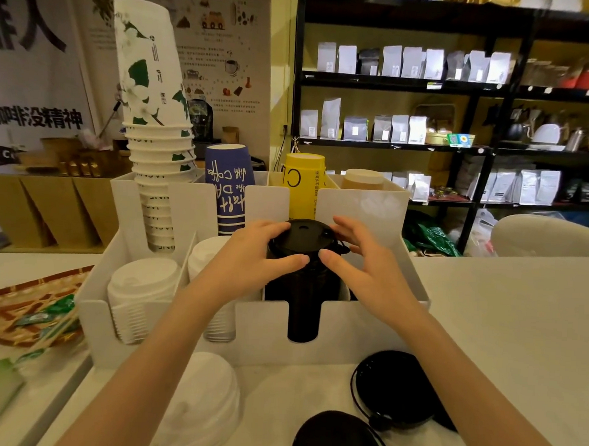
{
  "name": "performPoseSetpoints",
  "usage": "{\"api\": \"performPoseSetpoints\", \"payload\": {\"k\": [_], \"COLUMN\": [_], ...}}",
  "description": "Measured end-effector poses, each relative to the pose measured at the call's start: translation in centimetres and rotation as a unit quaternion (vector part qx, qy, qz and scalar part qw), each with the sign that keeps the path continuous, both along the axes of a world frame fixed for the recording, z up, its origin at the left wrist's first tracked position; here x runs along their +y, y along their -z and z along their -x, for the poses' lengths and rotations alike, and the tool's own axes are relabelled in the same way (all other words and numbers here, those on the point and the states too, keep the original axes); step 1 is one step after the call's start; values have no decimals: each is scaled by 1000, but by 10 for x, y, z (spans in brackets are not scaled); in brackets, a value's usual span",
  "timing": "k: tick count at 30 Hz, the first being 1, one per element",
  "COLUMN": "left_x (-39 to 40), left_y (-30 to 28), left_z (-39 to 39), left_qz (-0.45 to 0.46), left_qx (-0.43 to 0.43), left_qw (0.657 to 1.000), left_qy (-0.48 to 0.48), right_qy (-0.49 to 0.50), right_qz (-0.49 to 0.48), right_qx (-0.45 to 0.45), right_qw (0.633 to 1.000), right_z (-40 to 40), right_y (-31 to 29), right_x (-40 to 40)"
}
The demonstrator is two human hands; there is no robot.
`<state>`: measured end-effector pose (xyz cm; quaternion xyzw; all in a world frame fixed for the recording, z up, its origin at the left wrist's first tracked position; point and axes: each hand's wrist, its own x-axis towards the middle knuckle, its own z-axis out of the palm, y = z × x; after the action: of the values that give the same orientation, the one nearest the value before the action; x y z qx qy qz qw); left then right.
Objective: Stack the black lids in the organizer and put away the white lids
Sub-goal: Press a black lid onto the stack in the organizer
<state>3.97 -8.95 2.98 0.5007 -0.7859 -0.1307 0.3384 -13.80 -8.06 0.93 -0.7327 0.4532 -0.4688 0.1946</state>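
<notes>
A tall stack of black lids stands in the middle front slot of the white organizer. My left hand and my right hand curl around the top of that stack from either side, thumbs at the front and fingers over the top lid. Two loose black lids lie on the counter in front: one at the right, another near the bottom edge. A pile of loose white lids sits on the counter under my left forearm. White lid stacks fill the organizer's left front slots.
Paper cup stacks stand in the organizer's back row: white-green, blue, yellow and tan. A woven tray with packets sits at the left. Black shelves with bags line the back wall.
</notes>
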Motion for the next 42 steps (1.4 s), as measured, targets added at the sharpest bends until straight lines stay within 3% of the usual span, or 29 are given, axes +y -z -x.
{"api": "performPoseSetpoints", "payload": {"k": [11, 16, 25, 35, 38, 42], "left_x": [15, 19, 18, 28, 29, 31], "left_y": [0, -1, 12, 36, 41, 43], "left_z": [18, 20, 23, 41, 41, 41], "left_qz": [80, 93, 97, 122, 120, 93], "left_qx": [-38, -82, -84, -87, -75, -44], "left_qw": [991, 985, 983, 976, 979, 987], "left_qy": [-104, -122, -135, -156, -144, -124], "right_qy": [-43, -49, -64, -1, 18, 78], "right_qz": [-73, -92, -98, -25, -67, -90], "right_qx": [-36, -42, -49, -61, -5, 166], "right_qw": [996, 994, 992, 998, 998, 979], "right_z": [-4, -3, -2, 37, 60, 88], "right_y": [0, 4, 6, 0, 20, 47], "right_x": [-6, -10, -9, 32, 53, 77]}}
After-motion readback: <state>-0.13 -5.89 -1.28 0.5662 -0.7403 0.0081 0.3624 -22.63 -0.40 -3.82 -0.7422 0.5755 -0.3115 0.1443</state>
